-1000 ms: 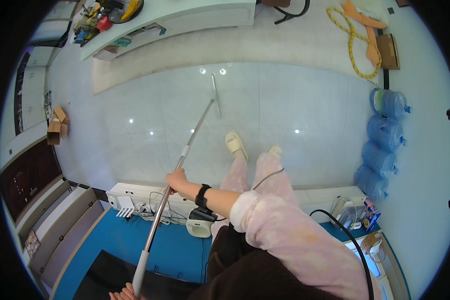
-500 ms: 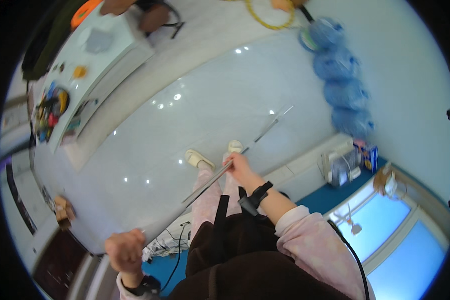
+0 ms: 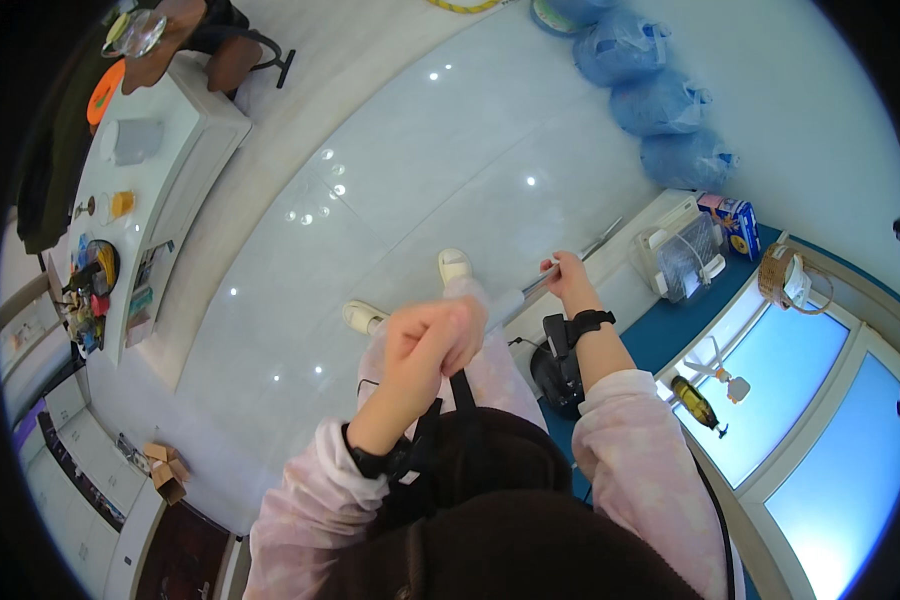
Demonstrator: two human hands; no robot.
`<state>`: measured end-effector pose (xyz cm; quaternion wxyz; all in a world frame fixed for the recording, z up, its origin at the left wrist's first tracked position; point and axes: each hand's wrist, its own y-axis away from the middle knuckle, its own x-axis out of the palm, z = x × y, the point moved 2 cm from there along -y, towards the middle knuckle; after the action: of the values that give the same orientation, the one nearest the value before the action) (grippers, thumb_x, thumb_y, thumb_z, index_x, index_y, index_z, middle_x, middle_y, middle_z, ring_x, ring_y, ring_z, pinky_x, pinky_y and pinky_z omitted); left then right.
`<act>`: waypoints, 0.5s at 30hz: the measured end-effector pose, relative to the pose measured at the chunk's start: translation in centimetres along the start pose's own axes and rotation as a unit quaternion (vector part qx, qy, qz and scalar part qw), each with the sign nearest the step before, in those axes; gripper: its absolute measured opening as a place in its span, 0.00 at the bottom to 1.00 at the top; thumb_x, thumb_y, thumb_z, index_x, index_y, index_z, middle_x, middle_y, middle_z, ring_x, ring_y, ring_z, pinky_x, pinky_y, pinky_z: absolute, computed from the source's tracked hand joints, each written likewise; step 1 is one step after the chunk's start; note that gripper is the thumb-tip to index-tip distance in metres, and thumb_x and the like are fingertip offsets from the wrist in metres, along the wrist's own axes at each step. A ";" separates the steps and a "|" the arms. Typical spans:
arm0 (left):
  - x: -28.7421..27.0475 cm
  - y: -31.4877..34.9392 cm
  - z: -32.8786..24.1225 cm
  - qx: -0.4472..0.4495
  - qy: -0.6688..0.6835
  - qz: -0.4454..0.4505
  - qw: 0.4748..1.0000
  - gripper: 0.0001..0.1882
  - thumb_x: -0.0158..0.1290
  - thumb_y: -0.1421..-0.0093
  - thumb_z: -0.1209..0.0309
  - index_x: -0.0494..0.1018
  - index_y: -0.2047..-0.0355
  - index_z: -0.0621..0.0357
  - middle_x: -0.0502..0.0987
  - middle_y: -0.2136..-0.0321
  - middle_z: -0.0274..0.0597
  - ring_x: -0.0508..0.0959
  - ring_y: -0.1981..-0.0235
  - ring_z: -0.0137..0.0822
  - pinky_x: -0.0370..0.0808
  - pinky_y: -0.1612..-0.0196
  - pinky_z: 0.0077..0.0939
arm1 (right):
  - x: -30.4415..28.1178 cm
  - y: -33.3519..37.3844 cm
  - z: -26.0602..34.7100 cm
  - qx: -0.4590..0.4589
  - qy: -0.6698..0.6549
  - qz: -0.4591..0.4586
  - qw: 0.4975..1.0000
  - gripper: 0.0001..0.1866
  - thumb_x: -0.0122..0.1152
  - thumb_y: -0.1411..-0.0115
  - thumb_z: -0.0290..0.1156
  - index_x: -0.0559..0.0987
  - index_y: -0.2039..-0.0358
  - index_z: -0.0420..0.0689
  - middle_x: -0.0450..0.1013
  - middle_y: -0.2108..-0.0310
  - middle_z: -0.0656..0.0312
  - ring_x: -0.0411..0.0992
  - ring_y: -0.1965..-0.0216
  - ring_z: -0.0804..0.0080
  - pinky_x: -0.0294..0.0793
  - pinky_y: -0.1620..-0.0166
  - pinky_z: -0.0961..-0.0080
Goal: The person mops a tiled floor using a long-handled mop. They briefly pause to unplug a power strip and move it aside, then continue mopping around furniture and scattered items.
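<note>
A thin, shiny metal telescopic pole (image 3: 541, 282) slants from my lap up toward the right, above the floor. My left hand (image 3: 432, 338) is closed around its near end, where a pale grip (image 3: 507, 307) shows just past the fist. Farther along, my right hand (image 3: 566, 280) wraps its fingers round the metal shaft. A short length of the pole runs between the two hands. Beyond the right hand its narrow far end sticks out toward the white ledge. Both wrists wear black straps.
Large blue water bottles (image 3: 660, 103) line the wall at the upper right. By the ledge are a clear-sided appliance (image 3: 682, 255), a blue box (image 3: 737, 226) and a wicker basket (image 3: 776, 279). A white counter (image 3: 192, 140) with various items stands at left. Cream slippers (image 3: 454, 265) are on my feet.
My left hand has come up and right, much closer to my right hand, and the pole between them looks shorter. My right hand has shifted right and up. The view has turned slightly.
</note>
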<state>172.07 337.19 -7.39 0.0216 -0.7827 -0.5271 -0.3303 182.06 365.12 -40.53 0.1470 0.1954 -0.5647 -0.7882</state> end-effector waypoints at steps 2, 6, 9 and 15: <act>-1.5 0.4 0.2 0.016 0.004 0.001 1.000 0.24 0.38 0.35 0.72 0.51 0.90 0.55 0.56 0.93 0.33 0.53 0.86 0.29 0.54 0.76 0.28 | 1.3 -0.3 -0.4 0.014 0.006 0.035 0.999 0.06 0.46 0.45 0.20 0.62 0.77 0.41 0.59 0.83 0.59 0.63 0.83 0.68 0.59 0.83 0.79; -6.0 4.5 0.5 0.011 -0.015 -0.052 0.998 0.23 0.38 0.34 0.71 0.50 0.89 0.54 0.54 0.93 0.31 0.52 0.85 0.30 0.56 0.73 0.29 | 6.2 -0.7 -2.6 -0.037 0.066 0.105 0.992 0.06 0.44 0.48 0.17 0.63 0.80 0.40 0.60 0.83 0.58 0.60 0.84 0.69 0.58 0.83 0.79; -11.8 10.1 -0.6 0.147 -0.062 -0.220 0.962 0.24 0.36 0.33 0.67 0.49 0.89 0.51 0.49 0.93 0.30 0.52 0.85 0.30 0.58 0.70 0.30 | 12.5 1.4 -9.7 -0.032 0.146 0.106 0.983 0.04 0.44 0.47 0.18 0.66 0.78 0.39 0.62 0.81 0.55 0.61 0.82 0.66 0.61 0.81 0.74; -29.0 29.3 -8.4 0.184 0.079 -0.420 0.885 0.26 0.38 0.33 0.64 0.47 0.89 0.43 0.46 0.95 0.29 0.50 0.86 0.28 0.63 0.64 0.31 | 25.4 9.9 -35.8 -0.017 0.346 0.239 0.907 0.07 0.40 0.38 0.24 0.66 0.67 0.35 0.67 0.77 0.46 0.70 0.79 0.53 0.68 0.82 0.62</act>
<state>185.93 297.45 -7.28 0.0658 -0.4413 -0.8544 -0.2663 176.80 320.65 -44.96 0.5205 0.3120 -0.4946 -0.6222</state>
